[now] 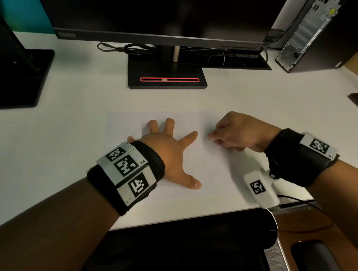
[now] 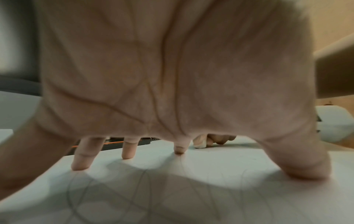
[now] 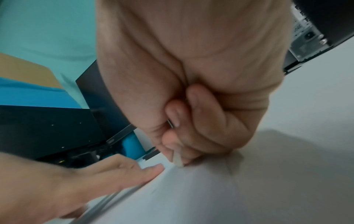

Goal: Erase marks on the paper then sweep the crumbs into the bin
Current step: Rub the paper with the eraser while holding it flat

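One sheet of paper [image 1: 214,170] lies flat on the white desk [image 1: 82,110], just in front of the monitor stand [image 1: 167,75]. Faint pencil marks [image 2: 143,195] loop across the sheet; most show under the left palm in the left wrist view, and a few short strokes sit toward the near right part in the head view.

Left hand [image 1: 170,154]: spread flat on the paper, fingers straight and splayed, thumb out toward the near edge. In the left wrist view three fingertips [image 2: 80,165] and the thumb press on the sheet. It holds nothing.

Right hand [image 1: 241,133]: curled into a loose fist at the right part of the paper, thumb and fingers pinching one small white eraser [image 3: 177,159]. The eraser's tip touches the sheet. It shows also in the left wrist view [image 2: 200,145], past the left index finger and close beside it.

Two wristbands, one on each wrist, carry black-and-white square markers. A white camera housing [image 1: 261,188] hangs under the right wrist.

Elsewhere on the desk: one large monitor [image 1: 159,16] at centre, a second dark monitor base [image 1: 20,78] at far left, one computer tower [image 1: 320,29] at far right, cables [image 1: 130,47] behind the stand. I cannot make out any crumbs, and no bin is in view.
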`<state>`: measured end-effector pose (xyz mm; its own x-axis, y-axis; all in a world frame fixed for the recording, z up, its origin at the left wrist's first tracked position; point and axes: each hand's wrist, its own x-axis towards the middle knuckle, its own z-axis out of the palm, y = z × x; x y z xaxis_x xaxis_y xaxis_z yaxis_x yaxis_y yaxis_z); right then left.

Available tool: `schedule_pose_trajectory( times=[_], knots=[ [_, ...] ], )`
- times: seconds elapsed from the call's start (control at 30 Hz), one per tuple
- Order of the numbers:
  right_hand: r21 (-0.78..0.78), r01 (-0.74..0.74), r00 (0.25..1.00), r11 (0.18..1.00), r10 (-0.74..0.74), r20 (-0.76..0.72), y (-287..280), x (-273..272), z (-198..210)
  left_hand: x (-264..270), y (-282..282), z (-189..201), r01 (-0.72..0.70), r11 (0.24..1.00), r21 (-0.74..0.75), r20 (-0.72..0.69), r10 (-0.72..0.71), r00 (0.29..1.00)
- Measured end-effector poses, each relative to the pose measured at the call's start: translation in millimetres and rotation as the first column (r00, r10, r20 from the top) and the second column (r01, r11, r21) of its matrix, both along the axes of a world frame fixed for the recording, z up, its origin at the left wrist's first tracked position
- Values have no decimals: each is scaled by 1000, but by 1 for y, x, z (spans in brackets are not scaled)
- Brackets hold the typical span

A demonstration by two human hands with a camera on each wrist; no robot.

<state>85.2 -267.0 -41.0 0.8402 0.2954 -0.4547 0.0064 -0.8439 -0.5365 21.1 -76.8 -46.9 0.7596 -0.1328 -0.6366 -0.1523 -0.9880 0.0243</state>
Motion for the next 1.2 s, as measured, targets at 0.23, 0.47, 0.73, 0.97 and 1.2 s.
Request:
schedule_pose_trajectory(
  times=[0.23,0.47,0.73,0.97,1.2],
  knots=[
    [-15,2,1000,1000,-2,-11,0,3,-2,1,0,0,-1,1000,2,-7,1,1000],
    [3,-23,998,1000,23,-53,4,2,-5,0,0,0,-1,1000,1,-5,1,1000],
    [15,-35,997,999,36,-71,3,4,-5,0,0,0,-2,1000,4,-5,2,1000],
    [-9,-70,997,998,69,-39,4,5,-7,1,0,1,-2,1000,4,-17,2,1000],
    [-1,-77,997,997,77,-8,5,10,-8,1,-1,1,-5,1000,10,-20,5,1000]
  ],
)
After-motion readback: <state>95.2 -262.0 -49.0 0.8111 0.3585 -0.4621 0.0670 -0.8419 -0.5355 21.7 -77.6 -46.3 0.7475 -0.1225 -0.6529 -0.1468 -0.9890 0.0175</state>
